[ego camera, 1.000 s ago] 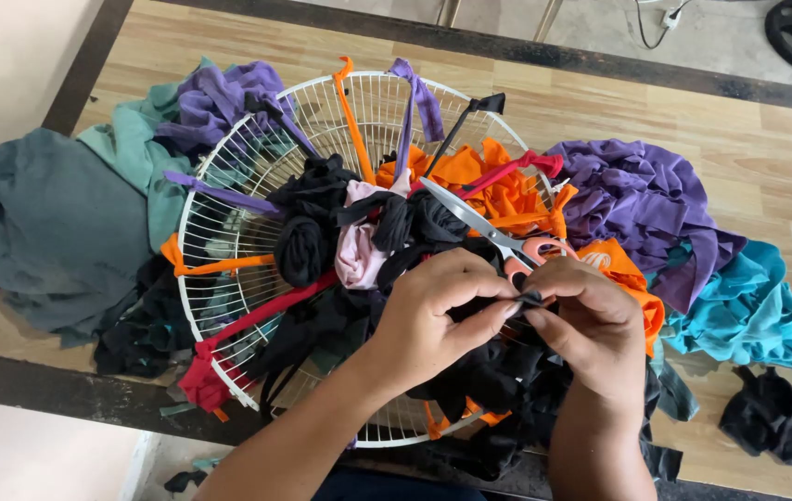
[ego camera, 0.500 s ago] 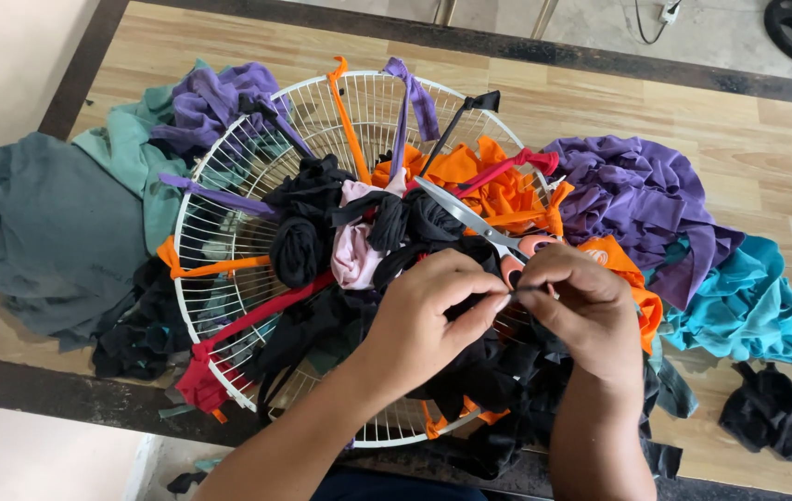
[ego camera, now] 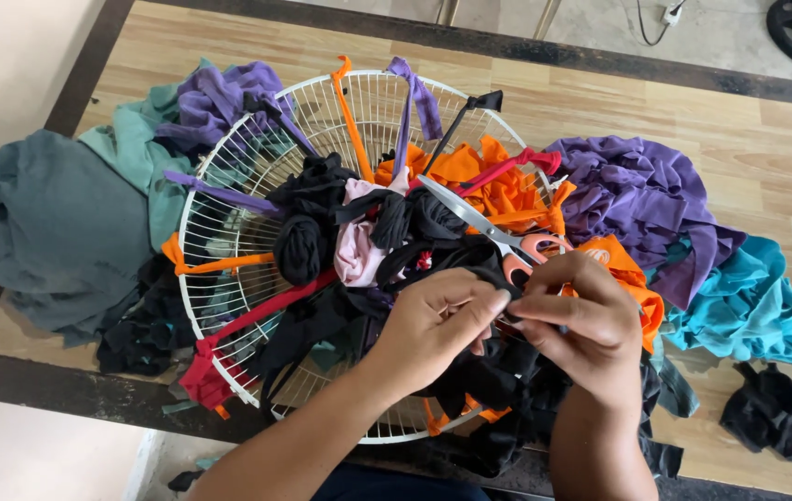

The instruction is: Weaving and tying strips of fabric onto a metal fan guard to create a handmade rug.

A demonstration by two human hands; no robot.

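Wire fan guard point(ego camera: 229, 186) w/ cloth strips point(ego camera: 340, 232), scissors point(ego camera: 498, 237) – both hands pinch black strip point(ego camera: 484, 278).

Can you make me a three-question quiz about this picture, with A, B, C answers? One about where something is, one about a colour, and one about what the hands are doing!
1. Where do the scissors lie?
A. On the floor
B. On the cloth heaped on the round wire rack
C. Under the teal cloth

2. What colour are the scissor handles?
A. Orange-pink
B. Green
C. Blue

3. What are the two hands doing?
A. Resting flat on the table
B. Holding the scissors
C. Pinching a black cloth strip between their fingers

Answers:
1 B, the blades rest across the black and orange cloth on the rack.
2 A, the loops show orange-pink beside the right hand.
3 C, the left hand and right hand meet fingertip to fingertip on the black strip.
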